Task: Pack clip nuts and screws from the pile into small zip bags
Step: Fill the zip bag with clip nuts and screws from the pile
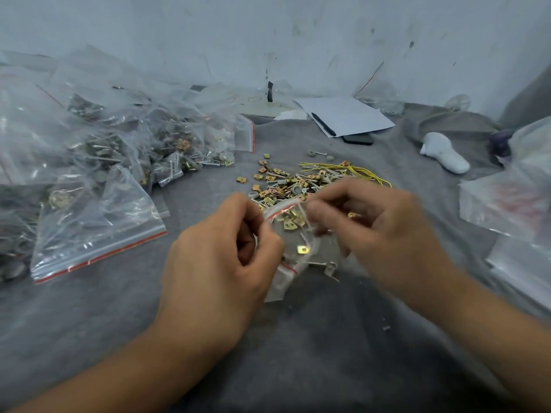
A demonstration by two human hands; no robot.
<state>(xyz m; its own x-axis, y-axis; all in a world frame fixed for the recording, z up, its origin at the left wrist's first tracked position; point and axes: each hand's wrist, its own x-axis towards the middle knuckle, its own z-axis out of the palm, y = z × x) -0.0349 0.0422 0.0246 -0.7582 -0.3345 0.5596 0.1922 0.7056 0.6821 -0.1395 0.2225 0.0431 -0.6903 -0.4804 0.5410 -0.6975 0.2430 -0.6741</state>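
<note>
A small clear zip bag [293,251] with a red seal line hangs between my two hands over the grey cloth. My left hand [217,251] pinches its left edge near the mouth. My right hand [372,222], blurred, has curled fingers at the mouth's right side and pinches it there. Brass clip nuts [292,222] and screws lie inside the bag. The loose pile of clip nuts and screws [286,181] lies just beyond my hands, with yellow wires [354,171] at its far right.
Filled zip bags [98,162] crowd the left side. Flat clear bags [512,210] are stacked at the right. At the back lie white paper with a pen [346,114], a dark phone [357,140] and a white object [444,153]. A wall stands behind.
</note>
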